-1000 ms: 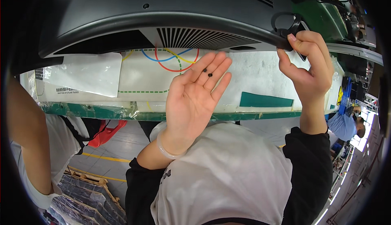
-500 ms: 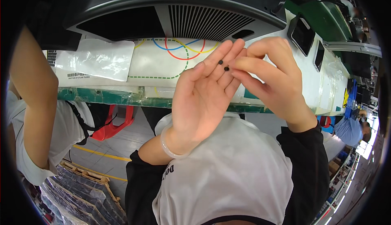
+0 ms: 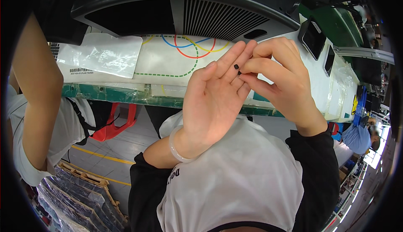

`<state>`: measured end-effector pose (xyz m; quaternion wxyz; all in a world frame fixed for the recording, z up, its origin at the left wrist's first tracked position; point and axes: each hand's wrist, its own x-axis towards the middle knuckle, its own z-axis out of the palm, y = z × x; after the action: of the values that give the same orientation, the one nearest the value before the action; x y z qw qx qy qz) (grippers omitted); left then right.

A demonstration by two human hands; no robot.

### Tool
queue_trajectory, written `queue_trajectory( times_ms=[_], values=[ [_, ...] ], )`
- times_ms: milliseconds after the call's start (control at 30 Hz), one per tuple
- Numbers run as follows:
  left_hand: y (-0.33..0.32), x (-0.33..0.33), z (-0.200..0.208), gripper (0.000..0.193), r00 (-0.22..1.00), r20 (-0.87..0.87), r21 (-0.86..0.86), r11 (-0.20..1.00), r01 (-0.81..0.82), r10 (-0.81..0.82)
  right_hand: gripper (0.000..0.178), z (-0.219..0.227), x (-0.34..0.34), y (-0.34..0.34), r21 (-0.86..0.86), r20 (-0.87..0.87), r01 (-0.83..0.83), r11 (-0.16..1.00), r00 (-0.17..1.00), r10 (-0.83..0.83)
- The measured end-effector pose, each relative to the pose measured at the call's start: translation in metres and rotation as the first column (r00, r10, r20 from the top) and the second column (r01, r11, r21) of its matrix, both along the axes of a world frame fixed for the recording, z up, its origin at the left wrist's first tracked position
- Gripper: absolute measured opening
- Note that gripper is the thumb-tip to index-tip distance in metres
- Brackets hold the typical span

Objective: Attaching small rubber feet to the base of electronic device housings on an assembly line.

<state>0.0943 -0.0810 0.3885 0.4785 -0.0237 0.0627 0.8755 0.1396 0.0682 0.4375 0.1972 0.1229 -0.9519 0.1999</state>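
My left hand (image 3: 214,102) is raised flat, palm toward me, fingers together, with a small black screw (image 3: 236,66) lying on its fingertips. My right hand (image 3: 285,81) meets those fingertips, its thumb and forefinger pinched on a second small black screw (image 3: 239,73). A pale bracelet (image 3: 176,148) circles my left wrist. Both hands hover in front of a white work surface (image 3: 168,64) with coloured curved lines, below the vented back of a large black screen housing (image 3: 201,9).
A clear plastic bag (image 3: 100,53) lies on the white surface at left. A co-worker's bare arm (image 3: 40,93) hangs at the far left. Two dark rectangular parts (image 3: 312,37) sit at right. A red object (image 3: 113,125) and wrapped pallets (image 3: 75,194) are on the floor.
My right hand left the edge of the black housing and came down to my left hand's fingertips, pinching a screw there. My left hand stayed raised and flat; the view shifted slightly.
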Motion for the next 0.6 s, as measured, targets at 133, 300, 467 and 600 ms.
queue_trajectory(
  times_ms=[133,300,467,600],
  values=[
    [0.001,-0.001,-0.001,0.055,0.999,-0.032,-0.012,1.0,0.008,-0.008,0.026,0.003,0.001,-0.001,0.052,0.029,-0.025,0.998,0.999,0.024],
    [0.001,-0.001,-0.01,0.047,0.999,-0.034,-0.082,0.996,0.039,-0.042,0.026,-0.001,0.0,-0.003,0.068,0.03,-0.043,0.997,0.999,0.041],
    [-0.005,0.001,-0.012,0.04,1.0,0.026,-0.131,0.991,0.018,-0.015,0.026,0.01,0.0,0.002,-0.162,0.021,0.022,0.987,1.0,-0.019],
    [-0.006,0.003,-0.02,0.036,0.999,0.029,-0.098,0.994,0.041,-0.039,0.019,0.026,-0.009,0.035,-0.133,-0.231,0.194,0.972,0.948,-0.22]
  ],
)
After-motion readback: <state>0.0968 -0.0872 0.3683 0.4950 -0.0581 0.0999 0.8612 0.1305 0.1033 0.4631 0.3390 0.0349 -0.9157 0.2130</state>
